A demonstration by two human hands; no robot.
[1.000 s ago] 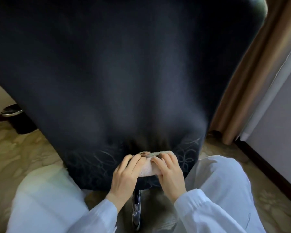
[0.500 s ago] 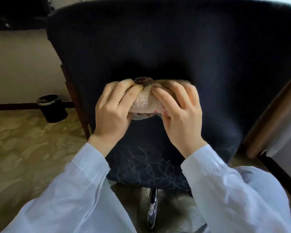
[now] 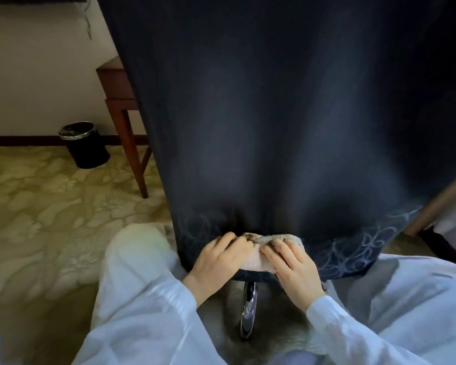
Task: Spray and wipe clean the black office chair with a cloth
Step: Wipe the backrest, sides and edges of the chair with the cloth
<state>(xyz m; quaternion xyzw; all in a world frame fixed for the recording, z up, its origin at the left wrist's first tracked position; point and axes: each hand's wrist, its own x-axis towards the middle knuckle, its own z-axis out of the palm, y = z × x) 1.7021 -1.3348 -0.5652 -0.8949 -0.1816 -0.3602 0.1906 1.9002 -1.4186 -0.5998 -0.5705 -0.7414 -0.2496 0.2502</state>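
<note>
The back of the black office chair (image 3: 274,114) fills most of the view, its lower edge marked with a pale swirl pattern. A beige cloth (image 3: 256,255) is pressed against the bottom of the backrest. My left hand (image 3: 219,262) and my right hand (image 3: 292,267) lie side by side on the cloth, fingers curled over it. A chrome leg of the chair base (image 3: 248,312) shows below the hands. No spray bottle is in view.
A dark wooden table (image 3: 121,106) stands left of the chair against the wall. A black waste bin (image 3: 84,143) sits on the patterned carpet (image 3: 37,206). My knees in pale trousers flank the chair. A curtain edge (image 3: 442,196) is at the right.
Both hands slid the cloth from the middle of the backrest down to its bottom edge. A second ago they were also low, so the stroke went up and came back down.
</note>
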